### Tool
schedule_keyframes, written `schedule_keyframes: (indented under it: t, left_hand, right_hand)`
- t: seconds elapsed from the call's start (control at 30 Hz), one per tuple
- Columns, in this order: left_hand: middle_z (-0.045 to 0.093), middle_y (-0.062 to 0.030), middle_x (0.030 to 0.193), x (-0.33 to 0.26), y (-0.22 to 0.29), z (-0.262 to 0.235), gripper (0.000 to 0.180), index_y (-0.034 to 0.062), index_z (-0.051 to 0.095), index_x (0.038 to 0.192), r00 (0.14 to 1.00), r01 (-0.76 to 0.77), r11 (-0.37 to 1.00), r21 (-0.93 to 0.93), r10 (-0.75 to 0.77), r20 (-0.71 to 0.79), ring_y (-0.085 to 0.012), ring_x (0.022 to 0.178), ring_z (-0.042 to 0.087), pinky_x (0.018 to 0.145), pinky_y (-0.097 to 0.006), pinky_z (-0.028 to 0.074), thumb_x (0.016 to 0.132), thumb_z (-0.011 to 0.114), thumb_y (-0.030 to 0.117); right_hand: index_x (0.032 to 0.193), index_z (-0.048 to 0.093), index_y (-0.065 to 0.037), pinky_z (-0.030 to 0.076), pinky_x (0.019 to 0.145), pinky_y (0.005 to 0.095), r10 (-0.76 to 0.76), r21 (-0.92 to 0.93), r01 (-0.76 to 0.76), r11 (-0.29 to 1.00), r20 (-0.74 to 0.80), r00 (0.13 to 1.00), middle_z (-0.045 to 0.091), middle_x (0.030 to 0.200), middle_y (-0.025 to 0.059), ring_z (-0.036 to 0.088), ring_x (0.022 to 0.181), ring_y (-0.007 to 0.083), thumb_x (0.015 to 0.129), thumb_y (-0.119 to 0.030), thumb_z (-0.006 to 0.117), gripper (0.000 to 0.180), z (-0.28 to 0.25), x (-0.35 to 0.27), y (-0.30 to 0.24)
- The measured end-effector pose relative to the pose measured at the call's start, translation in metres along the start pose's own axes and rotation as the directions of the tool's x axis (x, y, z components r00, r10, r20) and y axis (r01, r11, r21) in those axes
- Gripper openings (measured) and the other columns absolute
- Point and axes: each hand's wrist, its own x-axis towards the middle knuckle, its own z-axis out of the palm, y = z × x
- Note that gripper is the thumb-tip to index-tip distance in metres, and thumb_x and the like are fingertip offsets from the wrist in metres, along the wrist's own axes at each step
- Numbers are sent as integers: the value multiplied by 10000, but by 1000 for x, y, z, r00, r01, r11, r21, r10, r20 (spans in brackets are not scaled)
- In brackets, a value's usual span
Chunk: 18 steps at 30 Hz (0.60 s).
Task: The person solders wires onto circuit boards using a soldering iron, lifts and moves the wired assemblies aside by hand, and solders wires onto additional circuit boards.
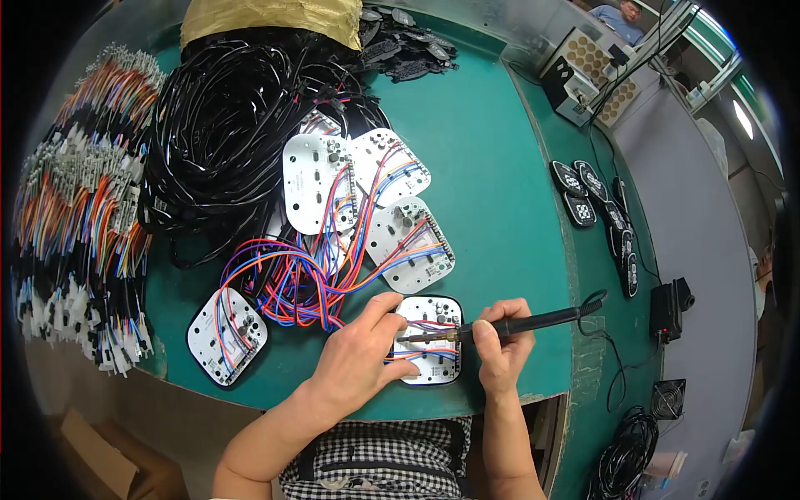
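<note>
Near the front edge of the table lies a white circuit board (437, 369) in a dark rounded casing, with red, blue and orange wires across it. My left hand (360, 350) grips it by the left side, thumb low and fingers at the upper corner. Wrapped around the black handle of a soldering iron (533, 322) is my right hand (506, 346). The iron's metal tip points left, over the middle of the board; whether it touches is not clear. Another wired white board (227, 337) in a dark casing rests to the left of my left hand.
Several wired white boards (410, 246) overlap beyond my hands, beside tangled wires (292, 283). Black cables (217, 133) are heaped farther back, with bundled connector leads (83, 217) at far left. Dark casings (581, 192) and a small fan (668, 399) lie right. A person (621, 21) is far off.
</note>
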Motion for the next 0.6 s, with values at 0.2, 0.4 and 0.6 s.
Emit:
schedule_keyframes:
  t: [0.2,0.4,0.6]
  left_hand:
    - [482,-133,1188,1,-1,0,469,-25,542,945,1000,-4,1000,1,4,0,-309,861,603,702,-381,503,596,799,154]
    - [509,-144,1166,1,0,0,481,-18,561,927,1000,29,1000,3,-29,12,-302,927,594,746,-362,502,571,809,189]
    - [510,-142,1162,0,0,0,484,-11,560,936,1000,26,1000,4,-26,10,-302,926,593,742,-366,502,572,807,190]
  right_hand:
    - [838,473,-26,323,495,189,-8,43,10,999,-49,999,471,680,-20,409,571,39,758,-49,657,202,3,2,1]
    - [842,475,-25,326,505,187,-15,38,17,999,-43,999,472,694,-18,412,585,41,758,-54,660,206,2,2,3]
    - [834,479,-25,333,514,189,-6,30,8,1000,-42,999,474,703,-17,416,589,42,758,-57,662,201,2,2,1]
